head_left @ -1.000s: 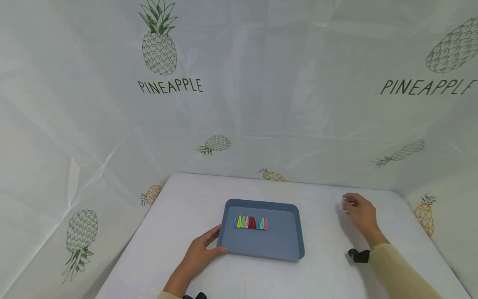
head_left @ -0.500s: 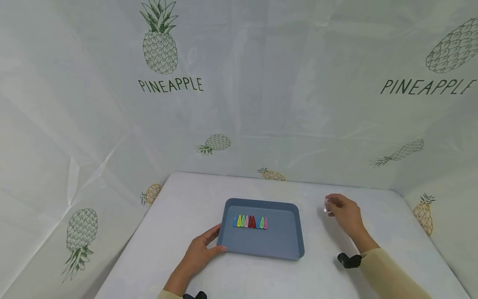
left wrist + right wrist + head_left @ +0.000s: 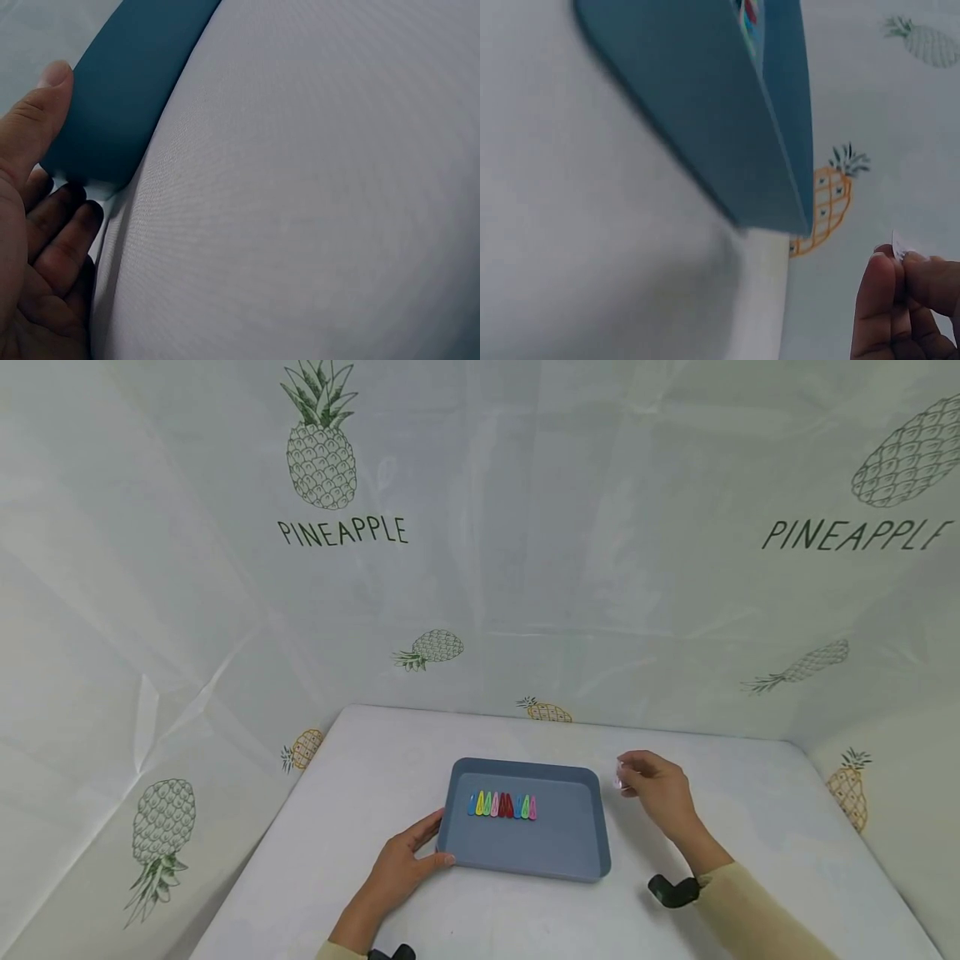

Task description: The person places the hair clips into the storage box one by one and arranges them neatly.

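A blue-grey tray lies on the white table. Inside it, several snap hair clips form a row, coloured blue, yellow, green, pink and red. My left hand grips the tray's near left corner, thumb on the front side and fingers along the left side; the left wrist view shows the thumb against the tray's wall. Just right of the tray, my right hand is raised above the table. Between thumb and fingertips it pinches a small, thin, pale shiny piece, mostly hidden by the fingers; its kind is unclear.
A white sheet with printed pineapples hangs behind and beside the table. Dark wrist devices sit on both forearms. The tray's raised rim faces the right hand.
My right hand has moved left towards the tray, carrying the small pale piece. The left hand, the tray and the row of hair clips have stayed in place.
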The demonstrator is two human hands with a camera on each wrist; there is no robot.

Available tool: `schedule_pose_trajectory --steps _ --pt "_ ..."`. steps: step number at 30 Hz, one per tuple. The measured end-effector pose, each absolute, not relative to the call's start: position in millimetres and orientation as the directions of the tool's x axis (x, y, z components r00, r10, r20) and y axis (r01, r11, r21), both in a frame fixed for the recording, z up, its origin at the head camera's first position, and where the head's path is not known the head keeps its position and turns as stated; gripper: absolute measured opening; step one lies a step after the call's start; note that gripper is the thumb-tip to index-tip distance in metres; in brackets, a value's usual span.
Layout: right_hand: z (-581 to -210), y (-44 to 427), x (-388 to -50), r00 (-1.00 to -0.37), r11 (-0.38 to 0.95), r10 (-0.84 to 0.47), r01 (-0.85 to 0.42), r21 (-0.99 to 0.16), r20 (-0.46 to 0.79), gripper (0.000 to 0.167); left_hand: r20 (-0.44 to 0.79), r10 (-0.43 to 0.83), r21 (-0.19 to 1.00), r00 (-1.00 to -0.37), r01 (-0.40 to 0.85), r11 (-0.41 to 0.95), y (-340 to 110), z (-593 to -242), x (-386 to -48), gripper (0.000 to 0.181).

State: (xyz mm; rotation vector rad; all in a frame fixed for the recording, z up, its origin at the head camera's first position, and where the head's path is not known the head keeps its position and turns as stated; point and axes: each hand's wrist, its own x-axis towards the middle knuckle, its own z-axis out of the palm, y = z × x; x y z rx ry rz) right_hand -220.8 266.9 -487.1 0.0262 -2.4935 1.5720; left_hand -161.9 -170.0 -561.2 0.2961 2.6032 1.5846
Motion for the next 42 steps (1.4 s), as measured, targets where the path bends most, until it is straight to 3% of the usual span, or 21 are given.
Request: schedule_pose_trajectory --steps 20,42 --pt "-491.3 199.1 -220.3 -0.994 0.390 0.064 -0.056 -0.919 0.088 0.019 0.023 0.195 0.885 -0.981 0.110 0.453 -169.0 -558.4 -159.6 0.082" --pt "-526.7 155.0 -228.2 -0.997 0.676 0.033 -0.033 -0.737 0.075 0.010 0.025 0.186 0.888 -0.982 0.108 0.447 -168.9 -561.2 -161.3 0.082"
